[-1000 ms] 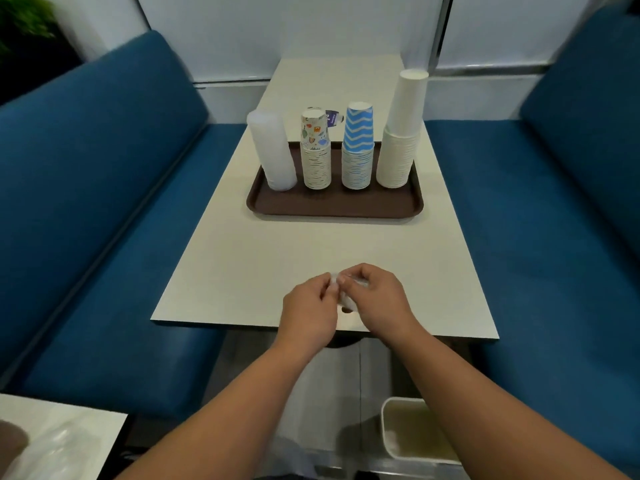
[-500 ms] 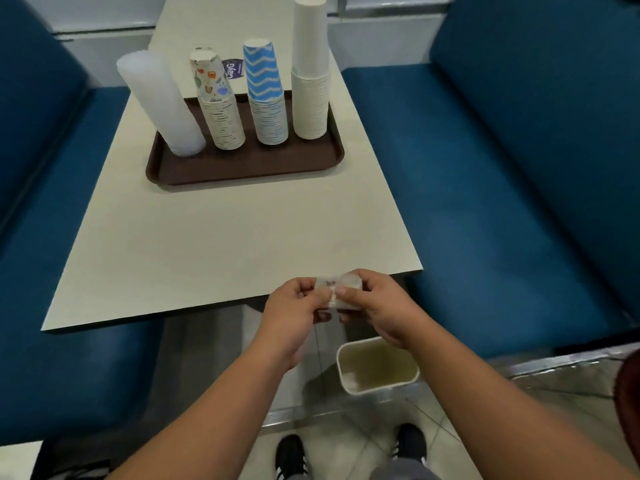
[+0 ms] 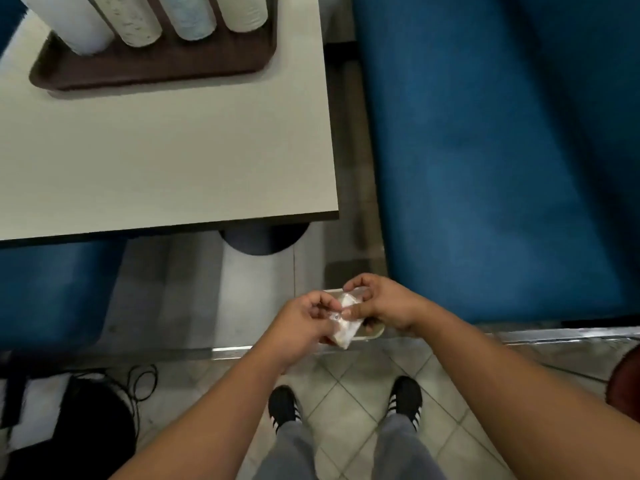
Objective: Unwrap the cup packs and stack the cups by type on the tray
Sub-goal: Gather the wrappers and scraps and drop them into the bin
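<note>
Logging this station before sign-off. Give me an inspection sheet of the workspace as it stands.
Surface: pale table; brown tray at its far left.
Job's things: four cup stacks on the tray, bases only in view: white stack, speckled stack, bluish stack, cream stack. Crumpled clear wrapper held off the table, over the floor bin.
Clutter: nothing seen on the table.
Hands: left hand and right hand both pinch the wrapper.
Cables: black cable loops on the floor beside a dark bag.
Surroundings: blue bench seat on the right, tiled floor, black shoes.
</note>
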Action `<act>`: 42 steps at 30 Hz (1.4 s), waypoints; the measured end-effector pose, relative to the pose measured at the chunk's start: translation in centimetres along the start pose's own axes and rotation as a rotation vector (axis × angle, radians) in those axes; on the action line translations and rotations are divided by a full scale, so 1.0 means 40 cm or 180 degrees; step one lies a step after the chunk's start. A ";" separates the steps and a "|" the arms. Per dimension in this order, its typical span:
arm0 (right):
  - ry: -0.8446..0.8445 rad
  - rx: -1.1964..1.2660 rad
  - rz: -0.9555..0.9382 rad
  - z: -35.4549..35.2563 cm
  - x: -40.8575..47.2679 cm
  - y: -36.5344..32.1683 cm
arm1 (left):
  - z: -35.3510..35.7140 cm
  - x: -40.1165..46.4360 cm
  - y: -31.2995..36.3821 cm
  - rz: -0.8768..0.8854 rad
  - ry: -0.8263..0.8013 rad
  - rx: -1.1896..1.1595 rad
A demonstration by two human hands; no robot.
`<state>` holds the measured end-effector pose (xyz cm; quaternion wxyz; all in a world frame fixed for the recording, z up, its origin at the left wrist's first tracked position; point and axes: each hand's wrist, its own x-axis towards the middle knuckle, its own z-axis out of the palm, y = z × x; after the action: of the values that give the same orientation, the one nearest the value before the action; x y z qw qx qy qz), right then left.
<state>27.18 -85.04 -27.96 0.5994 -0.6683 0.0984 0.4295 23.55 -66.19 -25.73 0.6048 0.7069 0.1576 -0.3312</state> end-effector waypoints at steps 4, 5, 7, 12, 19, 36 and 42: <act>0.0834 -0.0787 0.0066 -0.046 0.128 0.211 | 0.046 0.179 -0.141 -0.0290 0.0209 0.0193; 0.0969 -0.1042 0.0073 -0.054 0.164 0.266 | 0.046 0.246 -0.197 -0.0359 0.0302 0.0312; 0.1136 -0.1397 0.0061 -0.068 0.240 0.368 | 0.050 0.376 -0.321 -0.0471 0.0452 0.0589; 0.1604 -0.1474 -0.0362 -0.087 0.468 0.528 | 0.089 0.661 -0.580 -0.0609 0.0365 0.0997; 0.2627 -0.1506 -0.0161 -0.143 0.656 0.623 | 0.164 0.959 -0.731 -0.1080 -0.0717 0.1730; 0.2703 -0.1995 -0.0053 -0.121 0.659 0.639 | 0.203 0.967 -0.688 -0.0554 -0.1799 0.4213; 0.2014 -0.2330 -0.0040 -0.020 0.494 0.463 | 0.062 0.693 -0.498 0.0303 -0.0460 0.2971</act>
<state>27.66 -83.02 -54.99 0.2681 -0.9337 0.1143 0.2079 30.70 -69.15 -59.09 0.2464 0.8847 -0.0832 -0.3868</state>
